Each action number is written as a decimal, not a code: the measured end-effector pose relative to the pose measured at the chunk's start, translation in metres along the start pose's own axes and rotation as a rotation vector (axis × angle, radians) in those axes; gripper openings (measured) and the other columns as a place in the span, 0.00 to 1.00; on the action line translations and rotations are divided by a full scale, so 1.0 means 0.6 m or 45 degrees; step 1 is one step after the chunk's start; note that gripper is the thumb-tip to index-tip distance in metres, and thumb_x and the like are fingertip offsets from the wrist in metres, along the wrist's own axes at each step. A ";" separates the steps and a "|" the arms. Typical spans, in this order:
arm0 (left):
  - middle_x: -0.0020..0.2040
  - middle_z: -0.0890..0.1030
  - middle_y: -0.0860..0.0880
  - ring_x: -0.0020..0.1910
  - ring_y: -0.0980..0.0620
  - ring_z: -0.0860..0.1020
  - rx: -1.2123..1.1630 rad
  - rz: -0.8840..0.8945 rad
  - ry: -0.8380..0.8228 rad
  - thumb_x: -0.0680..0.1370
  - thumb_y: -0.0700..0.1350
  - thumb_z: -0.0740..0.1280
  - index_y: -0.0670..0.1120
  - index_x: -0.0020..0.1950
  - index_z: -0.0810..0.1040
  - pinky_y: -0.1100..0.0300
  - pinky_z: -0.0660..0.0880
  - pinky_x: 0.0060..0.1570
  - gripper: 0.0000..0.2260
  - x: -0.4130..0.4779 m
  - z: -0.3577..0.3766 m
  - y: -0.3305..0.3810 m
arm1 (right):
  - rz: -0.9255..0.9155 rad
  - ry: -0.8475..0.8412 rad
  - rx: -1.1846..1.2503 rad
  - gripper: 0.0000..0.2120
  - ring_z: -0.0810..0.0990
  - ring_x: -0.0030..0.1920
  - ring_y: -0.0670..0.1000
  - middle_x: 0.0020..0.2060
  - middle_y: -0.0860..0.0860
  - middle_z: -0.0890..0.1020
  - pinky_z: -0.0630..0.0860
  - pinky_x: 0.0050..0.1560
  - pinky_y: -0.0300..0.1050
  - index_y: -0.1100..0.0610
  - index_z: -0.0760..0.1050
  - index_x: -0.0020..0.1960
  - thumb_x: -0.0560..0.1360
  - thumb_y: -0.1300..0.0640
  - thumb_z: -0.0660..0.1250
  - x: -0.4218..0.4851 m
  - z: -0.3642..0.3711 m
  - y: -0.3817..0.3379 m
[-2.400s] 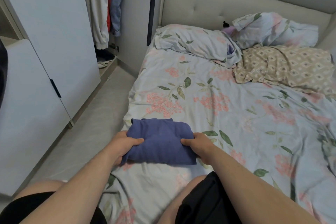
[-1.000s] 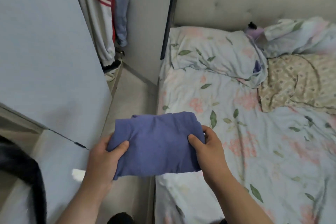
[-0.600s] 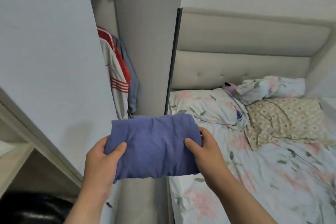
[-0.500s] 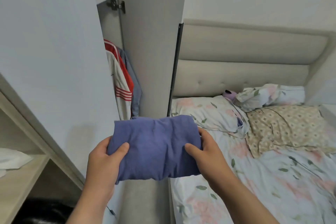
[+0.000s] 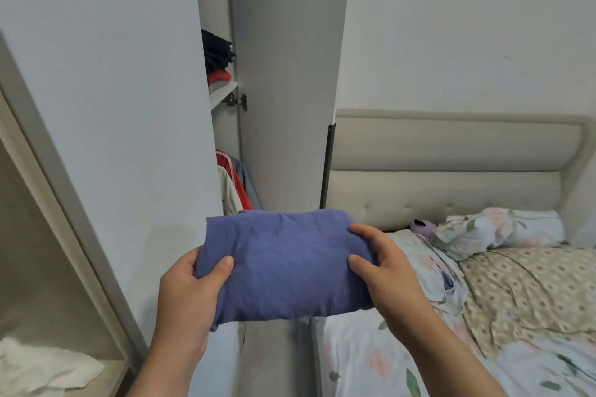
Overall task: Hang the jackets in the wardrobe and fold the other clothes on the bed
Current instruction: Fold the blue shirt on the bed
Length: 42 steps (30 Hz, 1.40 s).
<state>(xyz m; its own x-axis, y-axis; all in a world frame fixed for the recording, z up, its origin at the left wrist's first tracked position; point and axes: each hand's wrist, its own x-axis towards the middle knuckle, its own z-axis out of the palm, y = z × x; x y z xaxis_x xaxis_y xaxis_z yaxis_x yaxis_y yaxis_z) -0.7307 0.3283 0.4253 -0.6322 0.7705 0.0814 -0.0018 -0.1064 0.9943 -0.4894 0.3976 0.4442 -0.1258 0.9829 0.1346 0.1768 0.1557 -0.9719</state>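
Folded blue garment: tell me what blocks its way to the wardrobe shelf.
Nothing visible does. The left hand and right hand hold the folded blue garment below the open wardrobe gap; the shelf carries stacked clothes.

Floral pillow (image 5: 503,229) lies crumpled at far right. A small purple soft toy (image 5: 422,226) with a black spot sits just left of it. Beige patterned blanket (image 5: 529,293) lies rumpled in front of the pillow. Plain white wall (image 5: 467,26) above. Narrow strip of grey floor (image 5: 277,361) at bottom centre.
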 end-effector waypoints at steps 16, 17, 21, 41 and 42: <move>0.38 0.84 0.59 0.36 0.53 0.83 -0.087 0.217 0.163 0.75 0.42 0.71 0.62 0.39 0.81 0.50 0.81 0.37 0.13 0.346 0.198 0.073 | -0.205 0.027 0.199 0.24 0.76 0.55 0.35 0.58 0.33 0.75 0.77 0.55 0.39 0.38 0.73 0.61 0.75 0.65 0.66 0.374 0.117 -0.085; 0.38 0.84 0.60 0.36 0.56 0.83 -0.090 0.230 0.160 0.75 0.42 0.71 0.65 0.39 0.80 0.51 0.81 0.37 0.15 0.365 0.205 0.078 | -0.207 0.029 0.223 0.24 0.76 0.54 0.33 0.57 0.33 0.76 0.77 0.53 0.38 0.38 0.73 0.60 0.75 0.65 0.66 0.395 0.119 -0.087; 0.39 0.83 0.63 0.37 0.59 0.83 -0.099 0.244 0.189 0.75 0.43 0.72 0.69 0.40 0.80 0.53 0.80 0.36 0.17 0.413 0.222 0.081 | -0.226 0.069 0.275 0.25 0.77 0.55 0.32 0.57 0.33 0.78 0.76 0.58 0.40 0.39 0.75 0.60 0.74 0.67 0.66 0.457 0.130 -0.085; 0.38 0.84 0.59 0.38 0.51 0.84 -0.228 0.308 0.140 0.75 0.42 0.72 0.55 0.41 0.82 0.59 0.75 0.29 0.07 0.473 0.241 0.133 | -0.355 0.137 0.259 0.26 0.77 0.59 0.36 0.62 0.36 0.78 0.76 0.62 0.43 0.39 0.74 0.62 0.75 0.68 0.65 0.489 0.117 -0.139; 0.38 0.84 0.59 0.36 0.52 0.84 -0.240 0.318 0.142 0.75 0.42 0.71 0.58 0.40 0.82 0.59 0.75 0.28 0.10 0.478 0.242 0.138 | -0.351 0.121 0.284 0.26 0.77 0.59 0.37 0.62 0.38 0.78 0.76 0.62 0.44 0.39 0.75 0.62 0.75 0.68 0.65 0.499 0.119 -0.142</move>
<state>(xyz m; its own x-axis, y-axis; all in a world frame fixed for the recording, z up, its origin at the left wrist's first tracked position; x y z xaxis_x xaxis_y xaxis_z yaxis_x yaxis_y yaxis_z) -0.7999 0.6318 0.5409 -0.7119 0.6337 0.3026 0.0270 -0.4058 0.9136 -0.6119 0.6715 0.5536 -0.0460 0.9135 0.4042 -0.0698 0.4007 -0.9135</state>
